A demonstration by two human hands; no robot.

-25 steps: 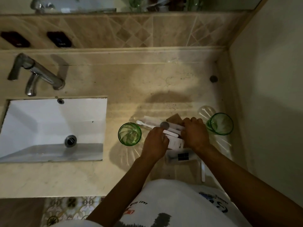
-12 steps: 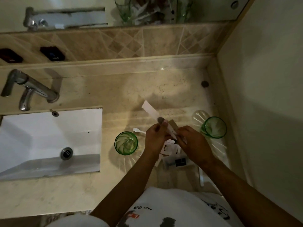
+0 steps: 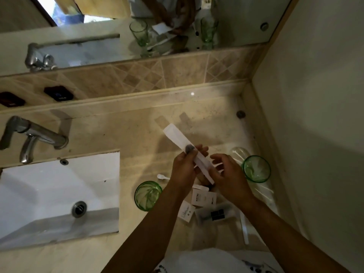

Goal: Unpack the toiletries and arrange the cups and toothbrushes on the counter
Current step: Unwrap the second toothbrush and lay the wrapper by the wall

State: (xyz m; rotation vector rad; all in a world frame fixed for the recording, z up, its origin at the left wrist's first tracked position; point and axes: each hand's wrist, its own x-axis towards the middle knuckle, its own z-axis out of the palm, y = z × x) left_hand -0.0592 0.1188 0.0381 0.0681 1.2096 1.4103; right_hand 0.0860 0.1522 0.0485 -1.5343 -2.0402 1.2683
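Above the beige marble counter (image 3: 122, 125), just right of the white rectangular sink (image 3: 59, 194), both hands hold a long, flat white paper sleeve (image 3: 183, 141) off the surface. It is a narrow strip with squared ends and a round grey seal (image 3: 189, 148) near its middle; what is inside cannot be seen. Its long axis runs on a slant, the far end pointing up and left toward the tiled backsplash (image 3: 137, 75), the near end pointing down and right toward the person's body.

The left hand (image 3: 184, 170) is closed around the sleeve's middle, its thumb pressed at the grey seal. The right hand (image 3: 228, 178) is loosely curled with the fingers spread apart, touching the sleeve's lower end; whether it truly pinches the paper cannot be told.

Two ribbed green glass cups stand upright on the counter: the left green cup (image 3: 148, 195) near the sink's corner, beside the left forearm, and the right green cup (image 3: 256, 168) close to the side wall (image 3: 315, 115). Between them, under the hands, lie small white toiletry boxes (image 3: 203, 198) with dark print, a clear packet with black squares (image 3: 216, 213), and a white toothbrush (image 3: 162, 176) whose head shows left of the left wrist. Another thin white stick (image 3: 244, 229) lies near the counter's front edge. A chrome faucet (image 3: 33, 134) juts over the sink, and the mirror (image 3: 78, 46) above reflects the cups and hands.
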